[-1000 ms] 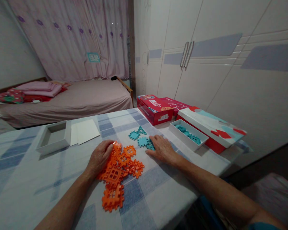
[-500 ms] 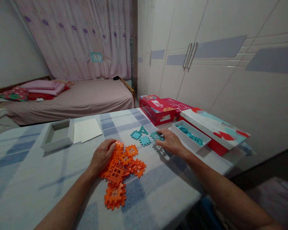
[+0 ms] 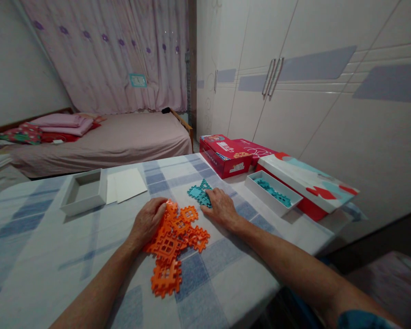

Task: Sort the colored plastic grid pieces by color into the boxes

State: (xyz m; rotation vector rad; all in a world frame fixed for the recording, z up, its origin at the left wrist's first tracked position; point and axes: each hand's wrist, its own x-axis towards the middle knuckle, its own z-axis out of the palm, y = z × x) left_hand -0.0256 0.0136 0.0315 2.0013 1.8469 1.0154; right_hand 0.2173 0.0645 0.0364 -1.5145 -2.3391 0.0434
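Observation:
A loose pile of orange plastic interlocking tiles, some with window-like grids, lies on the tablecloth in front of me. My left hand rests along its upper left side, fingers curled together on an orange tile; the fingertips are partly hidden. Beyond the pile is a small group of teal interlocking tiles, one of them triangular. Over the right side of this group is my right hand, its fingers closed on a teal tile with a window grid that is mostly covered by the hand.
To the right stands a white box holding teal tiles, beside a long red-and-white box. A red box stands at the far edge. On the left are a white tray and white cards.
My right hand has moved left with the teal tile, from near the white box to the teal group. My left hand stays by the orange pile.

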